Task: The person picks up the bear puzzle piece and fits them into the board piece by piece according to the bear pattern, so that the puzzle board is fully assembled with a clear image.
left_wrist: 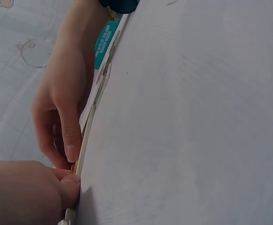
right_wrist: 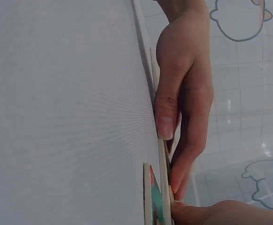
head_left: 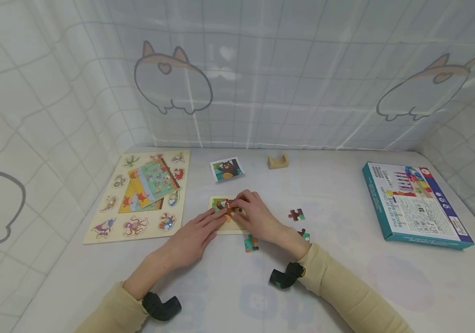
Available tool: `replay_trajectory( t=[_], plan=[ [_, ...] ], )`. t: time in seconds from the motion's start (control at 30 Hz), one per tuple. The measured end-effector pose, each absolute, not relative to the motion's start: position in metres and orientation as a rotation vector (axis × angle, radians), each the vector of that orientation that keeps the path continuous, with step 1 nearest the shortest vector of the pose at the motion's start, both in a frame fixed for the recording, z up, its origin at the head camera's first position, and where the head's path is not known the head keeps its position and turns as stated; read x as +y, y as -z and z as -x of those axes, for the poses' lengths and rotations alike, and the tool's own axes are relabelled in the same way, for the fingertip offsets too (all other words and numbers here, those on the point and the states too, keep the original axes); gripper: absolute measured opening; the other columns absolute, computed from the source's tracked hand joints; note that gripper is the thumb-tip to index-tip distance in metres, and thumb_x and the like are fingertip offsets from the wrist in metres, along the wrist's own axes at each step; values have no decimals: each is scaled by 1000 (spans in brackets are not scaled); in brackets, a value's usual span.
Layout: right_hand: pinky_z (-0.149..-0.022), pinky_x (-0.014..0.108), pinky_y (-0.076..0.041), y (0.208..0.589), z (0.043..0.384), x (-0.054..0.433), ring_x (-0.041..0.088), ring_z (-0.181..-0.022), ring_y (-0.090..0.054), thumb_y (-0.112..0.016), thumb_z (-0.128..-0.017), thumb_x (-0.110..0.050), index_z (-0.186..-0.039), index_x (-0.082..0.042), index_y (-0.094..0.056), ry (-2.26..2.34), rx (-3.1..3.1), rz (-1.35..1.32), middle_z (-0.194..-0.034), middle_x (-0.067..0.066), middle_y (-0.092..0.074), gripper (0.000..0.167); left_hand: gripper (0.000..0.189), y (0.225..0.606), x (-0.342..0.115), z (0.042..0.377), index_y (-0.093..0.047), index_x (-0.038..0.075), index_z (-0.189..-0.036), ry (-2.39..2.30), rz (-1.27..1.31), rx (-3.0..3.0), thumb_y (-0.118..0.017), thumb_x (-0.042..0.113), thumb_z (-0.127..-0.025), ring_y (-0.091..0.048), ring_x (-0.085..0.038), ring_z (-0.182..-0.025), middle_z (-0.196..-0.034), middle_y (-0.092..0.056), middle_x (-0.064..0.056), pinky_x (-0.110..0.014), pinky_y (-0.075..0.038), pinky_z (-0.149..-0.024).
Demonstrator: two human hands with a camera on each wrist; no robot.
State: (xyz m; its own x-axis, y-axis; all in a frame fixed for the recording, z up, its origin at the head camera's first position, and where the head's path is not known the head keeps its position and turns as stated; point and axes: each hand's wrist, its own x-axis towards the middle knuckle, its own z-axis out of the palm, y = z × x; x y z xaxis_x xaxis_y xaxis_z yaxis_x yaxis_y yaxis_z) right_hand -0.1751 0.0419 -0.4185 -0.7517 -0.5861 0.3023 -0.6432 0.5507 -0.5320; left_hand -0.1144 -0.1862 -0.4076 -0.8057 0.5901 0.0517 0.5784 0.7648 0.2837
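Note:
A small wooden puzzle board (head_left: 232, 227) with a partly assembled bear picture lies in front of me. My left hand (head_left: 193, 236) rests on its left side, fingers stretched over the picture; in the right wrist view the left thumb (right_wrist: 165, 124) lies along the board's edge. From the right, my right hand (head_left: 258, 217) reaches over the board with bent fingers and pinches a brown puzzle piece (head_left: 239, 209), mostly hidden by the fingertips. A loose green-and-orange piece (head_left: 251, 243) lies at the board's front edge. Another piece (head_left: 304, 235) shows partly beside the right wrist.
One loose jigsaw piece (head_left: 296, 214) lies right of the board. Behind stand a bear picture card (head_left: 227, 169) and a small wooden holder (head_left: 278, 161). A sea-animal board (head_left: 108, 226) carrying other puzzle pictures is at left, a flat teal-edged box (head_left: 418, 203) at right.

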Motion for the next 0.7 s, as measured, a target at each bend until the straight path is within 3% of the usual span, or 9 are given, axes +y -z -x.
replay_trajectory(
  t=[0.53, 0.7],
  plan=[
    [-92, 41, -47, 417, 175, 41, 27, -107, -49, -69, -95, -14, -105, -7, -72, -1016, -2716, -1032, -120, 9, -56, 13, 49, 407, -184, 113, -42, 10, -153, -373, -1023, 2925, -49, 13, -105, -32, -35, -148, -160, -38, -7, -48, -31, -120],
    [-92, 41, -47, 417, 175, 41, 27, -108, -49, -69, -95, -13, -106, -6, -71, -1029, -2712, -1036, -119, 9, -56, 13, 49, 407, -181, 112, -42, 7, -152, -403, -1022, 2912, -49, 9, -104, -30, -30, -150, -161, -35, -8, -46, -30, -121]
  ],
)
